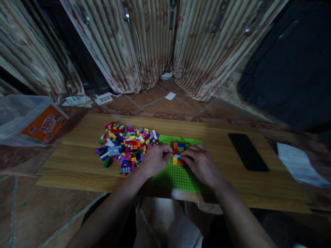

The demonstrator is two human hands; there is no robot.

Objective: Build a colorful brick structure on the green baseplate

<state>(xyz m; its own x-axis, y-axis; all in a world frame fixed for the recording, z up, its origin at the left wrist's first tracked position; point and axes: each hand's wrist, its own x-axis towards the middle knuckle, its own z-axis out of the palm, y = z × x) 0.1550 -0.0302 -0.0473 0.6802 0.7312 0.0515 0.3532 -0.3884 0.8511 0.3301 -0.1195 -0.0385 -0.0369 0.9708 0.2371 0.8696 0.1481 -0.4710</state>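
Observation:
A green studded baseplate [170,175] lies on a low wooden board [77,162]. On the plate stands a small block of red, orange, blue and yellow bricks [178,148]. My left hand [155,160] rests on the plate's left side, fingers curled, fingertips against the block. My right hand [201,163] lies on the plate's right side and pinches a small light-blue brick [177,156] at the block's edge. A heap of loose coloured bricks [126,146] lies just left of the plate.
A black phone [248,151] lies on the board's right part. A clear plastic bag with an orange card [43,127] sits at the left. White paper [297,165] lies at the right. Curtains [144,44] hang behind, over a tiled floor.

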